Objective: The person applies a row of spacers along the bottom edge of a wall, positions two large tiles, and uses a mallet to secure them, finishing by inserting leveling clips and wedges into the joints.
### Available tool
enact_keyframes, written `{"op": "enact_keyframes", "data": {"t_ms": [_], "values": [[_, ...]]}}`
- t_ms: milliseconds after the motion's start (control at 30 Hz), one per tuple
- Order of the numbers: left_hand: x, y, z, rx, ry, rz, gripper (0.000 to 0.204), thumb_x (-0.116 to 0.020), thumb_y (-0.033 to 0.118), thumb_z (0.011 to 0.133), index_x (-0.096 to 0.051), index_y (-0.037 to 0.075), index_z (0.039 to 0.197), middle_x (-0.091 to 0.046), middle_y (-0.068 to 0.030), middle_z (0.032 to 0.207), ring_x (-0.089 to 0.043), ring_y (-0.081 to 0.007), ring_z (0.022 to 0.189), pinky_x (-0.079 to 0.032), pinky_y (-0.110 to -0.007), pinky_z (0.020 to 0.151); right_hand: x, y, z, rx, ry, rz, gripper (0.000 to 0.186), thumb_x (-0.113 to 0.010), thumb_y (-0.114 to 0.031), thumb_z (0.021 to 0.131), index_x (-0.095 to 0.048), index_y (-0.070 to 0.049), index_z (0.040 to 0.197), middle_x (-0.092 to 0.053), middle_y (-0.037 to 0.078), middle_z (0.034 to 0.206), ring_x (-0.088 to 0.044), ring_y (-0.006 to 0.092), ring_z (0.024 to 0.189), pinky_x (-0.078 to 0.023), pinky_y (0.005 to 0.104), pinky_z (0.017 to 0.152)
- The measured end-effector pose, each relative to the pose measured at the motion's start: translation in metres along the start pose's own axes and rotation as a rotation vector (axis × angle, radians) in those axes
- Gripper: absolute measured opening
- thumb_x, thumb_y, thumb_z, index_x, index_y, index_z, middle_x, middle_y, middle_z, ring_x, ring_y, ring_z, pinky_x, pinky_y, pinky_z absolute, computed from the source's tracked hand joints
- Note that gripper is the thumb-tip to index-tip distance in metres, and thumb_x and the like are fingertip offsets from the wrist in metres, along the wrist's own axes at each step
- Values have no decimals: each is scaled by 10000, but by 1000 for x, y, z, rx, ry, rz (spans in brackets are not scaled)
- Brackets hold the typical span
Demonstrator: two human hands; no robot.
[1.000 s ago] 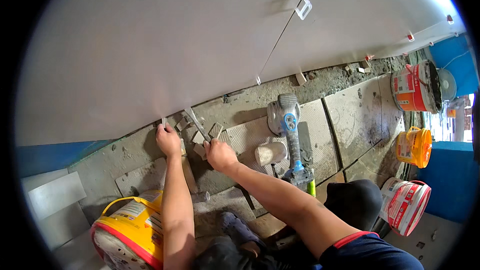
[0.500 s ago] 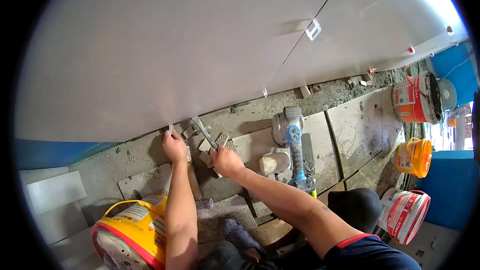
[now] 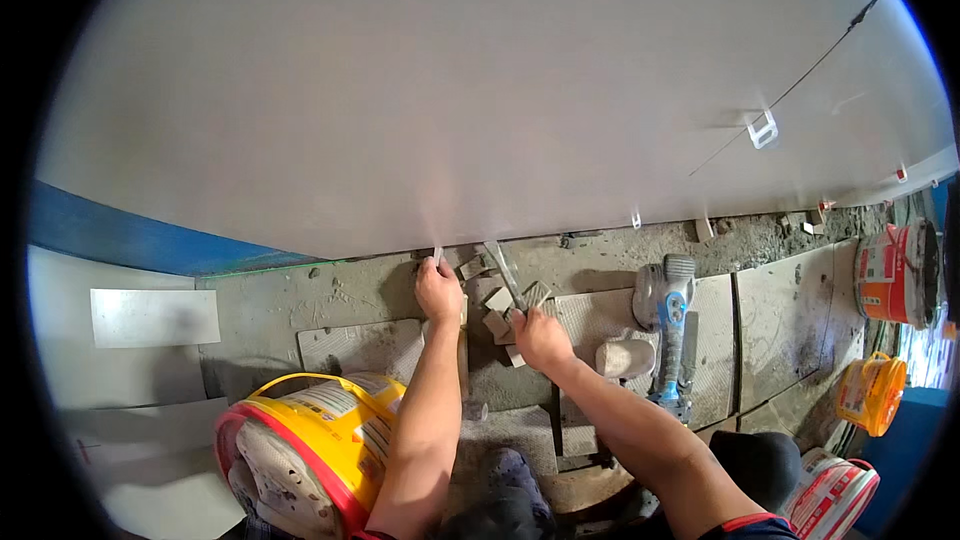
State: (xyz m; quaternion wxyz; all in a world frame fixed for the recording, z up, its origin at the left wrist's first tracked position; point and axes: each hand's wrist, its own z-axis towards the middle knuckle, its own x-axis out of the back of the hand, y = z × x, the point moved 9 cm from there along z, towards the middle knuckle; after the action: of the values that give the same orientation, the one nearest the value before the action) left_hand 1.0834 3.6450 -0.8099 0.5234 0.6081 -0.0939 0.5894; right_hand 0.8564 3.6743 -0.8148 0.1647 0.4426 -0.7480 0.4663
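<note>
A large grey wall tile fills the upper part of the head view, its lower edge just above the rough floor. My left hand is closed on a thin pale strip standing upright at that edge; its exact kind does not show. My right hand grips a flat metal pry bar, whose far end reaches the tile's lower edge, right of my left hand. Small cut tile pieces lie loosely between my hands, beside the bar.
A yellow bucket lies tipped at my left forearm. To the right lie a blue-and-grey power tool and a rounded whitish block. Several buckets, including an orange-yellow one, line the far right. A white clip sticks out of the tile joint.
The view has turned, so the scene sits further right and more level. Both hands keep their grips at the same spot along the tile edge.
</note>
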Motion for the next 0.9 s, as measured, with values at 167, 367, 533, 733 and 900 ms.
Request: {"op": "enact_keyframes", "data": {"t_ms": [167,367,533,733,900], "values": [[-3,-4,4,-40,-24,-1,211,-545,189,907,-583,-7,837,-638,-224,835,-611,-429,799,-488,-496,715,1,-3,1,113,46,52,468,-431,-364,984,-582,65,872,-627,331,801,-631,493,812,-523,537,732],[-4,-1,6,-21,-28,1,202,-547,195,909,-578,7,844,-638,-226,826,-610,-434,790,-487,-510,699,-7,3,5,39,9,9,511,-408,-399,983,-601,66,896,-645,314,832,-635,485,821,-525,529,742],[-7,-8,6,4,-25,-52,192,-577,204,888,-620,19,864,-642,-225,792,-617,-436,770,-479,-516,669,2,4,-2,-36,-72,82,487,-408,-418,976,-622,19,987,-657,293,944,-633,451,930,-502,517,831],[-13,-12,8,7,-80,17,215,-561,207,907,-599,-2,869,-641,-235,817,-599,-458,793,-463,-522,680,6,0,0,-33,-76,111,499,-395,-423,987,-600,31,961,-664,282,915,-645,456,905,-515,510,820],[-12,0,7,-87,-57,64,236,-552,202,914,-590,-26,866,-641,-262,873,-592,-478,814,-461,-526,729,7,5,-1,-38,-67,129,474,-403,-401,989,-614,23,956,-670,271,944,-652,429,926,-524,490,813]]}}
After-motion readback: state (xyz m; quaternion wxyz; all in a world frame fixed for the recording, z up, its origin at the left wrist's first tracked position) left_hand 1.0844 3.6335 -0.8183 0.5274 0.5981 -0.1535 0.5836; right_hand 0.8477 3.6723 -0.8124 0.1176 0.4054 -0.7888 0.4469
